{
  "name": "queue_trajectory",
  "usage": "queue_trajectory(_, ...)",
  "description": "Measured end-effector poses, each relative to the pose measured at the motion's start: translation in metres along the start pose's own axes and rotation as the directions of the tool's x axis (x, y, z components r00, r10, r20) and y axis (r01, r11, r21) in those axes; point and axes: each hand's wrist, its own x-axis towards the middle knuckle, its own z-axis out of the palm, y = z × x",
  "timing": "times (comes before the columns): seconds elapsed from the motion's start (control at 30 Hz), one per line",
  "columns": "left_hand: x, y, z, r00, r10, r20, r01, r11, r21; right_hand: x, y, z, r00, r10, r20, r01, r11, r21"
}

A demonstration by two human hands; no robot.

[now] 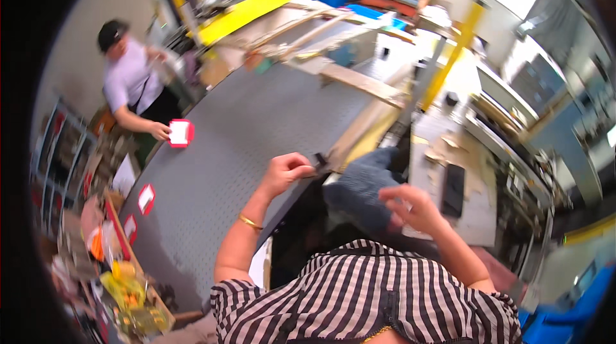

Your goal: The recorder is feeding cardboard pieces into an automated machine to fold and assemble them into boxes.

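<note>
My left hand [287, 174] is over the edge of the grey perforated table [250, 119], with thumb and fingers pinched together. A small black piece [320, 162] is right at its fingertips; whether the hand grips it cannot be made out. My right hand [414, 208] is raised beside a blue-grey cloth [362, 187], its fingers loosely bent and apart, slightly blurred, with nothing visible in them. Across the table a co-worker's hand [159, 130] holds a white piece with a red border [179, 133]. Two similar red-and-white pieces [147, 199] [130, 228] lie along the left side.
A black phone [453, 190] lies on the side bench [481, 215] to my right, near torn brown scraps [443, 148]. A yellow post [452, 55] rises behind it. Wooden bars [361, 85] cross the table's far end. A yellow bag [125, 286] sits among clutter at left.
</note>
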Motion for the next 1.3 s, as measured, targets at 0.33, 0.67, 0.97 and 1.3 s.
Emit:
queue_trajectory(0.33, 0.068, 0.191, 0.317, 0.451, 0.491, 0.746, -0.687, 0.724, -0.061, -0.19, 0.007, -0.136, 0.853, 0.116, -0.509, -0.237, 0.954, -0.181)
queue_trajectory(0.67, 0.115, 0.203, 0.432, 0.308, 0.404, 0.861, -0.638, 0.759, -0.128, -0.25, 0.051, -0.198, 0.681, 0.343, -0.647, -0.303, 0.936, 0.178)
queue_trajectory(0.97, 0.192, 0.203, 0.515, 0.415, 0.644, 0.643, -0.784, 0.612, -0.106, -0.231, 0.116, -0.32, 0.714, 0.088, -0.694, -0.357, 0.899, -0.253)
queue_trajectory(1.3, 0.356, 0.273, 0.626, 0.611, 0.519, 0.598, -0.662, 0.749, 0.027, -0.187, 0.232, -0.509, 0.65, 0.24, -0.721, -0.343, 0.939, 0.003)
